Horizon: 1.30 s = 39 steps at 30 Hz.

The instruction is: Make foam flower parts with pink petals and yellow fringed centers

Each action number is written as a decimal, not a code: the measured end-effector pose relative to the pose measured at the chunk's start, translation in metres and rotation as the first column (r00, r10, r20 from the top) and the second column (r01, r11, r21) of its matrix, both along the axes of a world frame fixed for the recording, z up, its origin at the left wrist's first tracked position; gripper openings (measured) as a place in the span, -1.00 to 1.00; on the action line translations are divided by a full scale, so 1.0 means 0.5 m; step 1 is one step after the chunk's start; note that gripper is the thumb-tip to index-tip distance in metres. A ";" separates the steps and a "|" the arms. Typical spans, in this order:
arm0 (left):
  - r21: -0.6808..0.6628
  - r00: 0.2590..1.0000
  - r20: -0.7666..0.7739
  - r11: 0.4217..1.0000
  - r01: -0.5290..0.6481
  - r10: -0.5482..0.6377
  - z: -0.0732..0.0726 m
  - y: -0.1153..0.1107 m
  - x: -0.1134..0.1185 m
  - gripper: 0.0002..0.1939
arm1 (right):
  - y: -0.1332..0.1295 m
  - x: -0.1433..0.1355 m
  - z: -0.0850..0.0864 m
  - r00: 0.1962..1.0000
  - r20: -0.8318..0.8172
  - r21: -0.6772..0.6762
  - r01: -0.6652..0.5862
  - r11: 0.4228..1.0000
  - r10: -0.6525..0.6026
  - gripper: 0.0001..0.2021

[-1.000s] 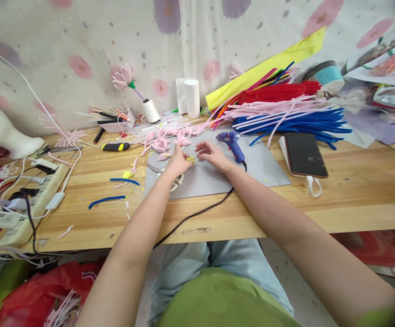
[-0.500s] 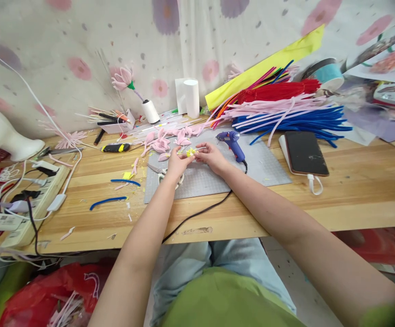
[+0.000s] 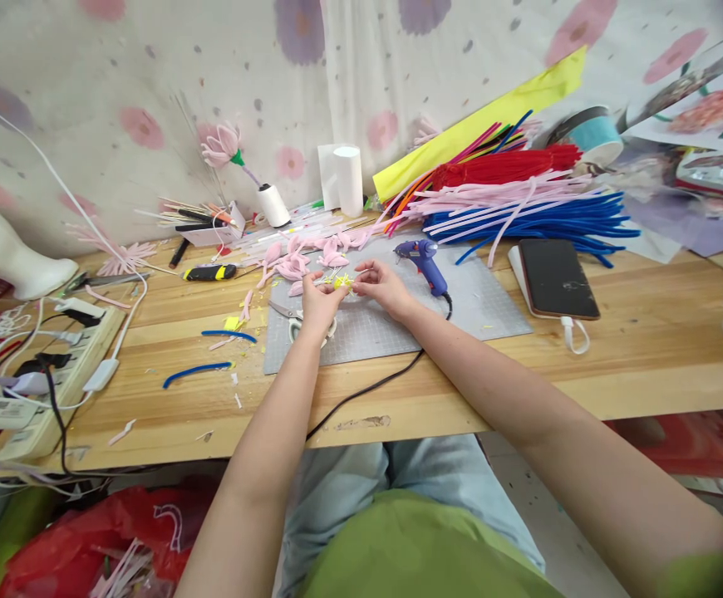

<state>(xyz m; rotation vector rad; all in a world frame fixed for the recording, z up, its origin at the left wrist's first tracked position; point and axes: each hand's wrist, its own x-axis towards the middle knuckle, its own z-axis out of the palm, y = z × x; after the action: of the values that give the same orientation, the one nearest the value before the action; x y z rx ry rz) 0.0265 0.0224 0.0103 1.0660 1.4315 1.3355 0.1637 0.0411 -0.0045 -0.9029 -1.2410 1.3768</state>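
Over the grey cutting mat (image 3: 386,336), my left hand (image 3: 322,302) pinches a small yellow fringed piece (image 3: 342,283) between thumb and fingers. My right hand (image 3: 381,287) is closed at the right side of that same piece, its fingertips touching it. Pink fuzzy petals (image 3: 292,264) lie just beyond my left hand. Scissors (image 3: 292,320) rest on the mat, partly hidden under my left hand. A blue glue gun (image 3: 425,264) lies to the right of my right hand.
Pipe cleaner bundles, including blue ones (image 3: 542,220), lie at the back right near a black phone (image 3: 558,278). A pink flower (image 3: 223,145) stands in a white spool (image 3: 272,205). A power strip (image 3: 68,382) is at left; a black cable (image 3: 367,389) crosses the front edge.
Both hands have shifted slightly left with the yellow piece. My right fingers have curled in closer around its right side. The whole view has moved slightly.
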 end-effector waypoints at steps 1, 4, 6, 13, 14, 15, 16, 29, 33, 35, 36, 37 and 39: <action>-0.007 1.000 0.003 1.000 0.001 -0.001 0.002 -0.001 0.001 -0.39 | 0.001 -0.001 -0.002 1.000 0.002 0.002 -0.001 1.000 0.001 -0.54; -0.035 1.000 0.024 0.999 0.006 -0.005 0.010 -0.005 0.005 -0.40 | 0.002 -0.001 -0.005 1.000 0.011 0.002 -0.002 1.000 0.002 -0.56; -0.053 0.999 0.031 0.999 0.007 -0.005 0.016 -0.008 0.006 -0.39 | 0.001 0.000 -0.005 1.000 0.011 -0.012 -0.011 1.000 0.012 -0.56; -0.077 0.998 0.053 0.997 -0.011 0.015 0.021 -0.010 0.004 -0.44 | 0.001 0.010 0.001 0.999 -0.020 -0.054 0.036 0.998 -0.038 -0.61; -0.076 0.998 0.057 0.997 -0.010 0.014 0.020 -0.009 0.003 -0.44 | 0.001 0.011 0.002 0.999 -0.022 -0.057 0.045 0.997 -0.046 -0.61; -0.073 0.998 0.062 0.997 -0.006 0.011 0.019 -0.009 0.003 -0.44 | 0.000 0.012 0.003 0.999 -0.025 -0.059 0.046 0.997 -0.048 -0.61; -0.069 0.998 0.064 0.998 -0.003 0.008 0.019 -0.009 0.002 -0.44 | 0.000 0.012 0.003 0.999 -0.028 -0.061 0.042 0.997 -0.044 -0.60; -0.060 0.995 0.098 0.998 -0.016 0.022 0.021 -0.009 0.002 -0.47 | 0.000 0.009 0.001 1.000 0.016 -0.061 0.018 0.998 -0.017 -0.66; -0.045 0.978 0.186 0.995 -0.092 0.099 0.035 0.000 -0.021 -0.52 | 0.001 0.008 0.004 0.974 0.206 -0.016 0.095 0.995 -0.090 -0.77; -0.041 0.964 0.219 0.988 -0.146 0.151 0.044 0.008 -0.043 -0.53 | -0.007 -0.002 0.015 0.914 0.389 0.113 0.073 0.991 -0.112 -0.84; -0.044 0.956 0.233 0.984 -0.175 0.180 0.048 0.012 -0.057 -0.53 | -0.015 -0.012 0.022 0.866 0.488 0.188 0.017 0.982 -0.108 -0.87; -0.031 0.947 0.248 0.979 -0.201 0.203 0.051 0.015 -0.071 -0.54 | -0.024 -0.024 0.031 0.805 0.585 0.250 -0.062 0.966 -0.100 -0.88; -0.010 0.930 0.262 0.964 -0.264 0.258 0.054 0.019 -0.103 -0.56 | -0.048 -0.058 0.048 0.647 0.759 0.311 -0.250 0.917 -0.080 -0.80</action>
<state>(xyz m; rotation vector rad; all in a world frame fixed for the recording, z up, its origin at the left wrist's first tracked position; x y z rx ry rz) -0.0248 0.0320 0.0371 0.6979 1.3924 1.6222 0.1347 0.0169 0.0196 -1.1900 -2.1467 0.7290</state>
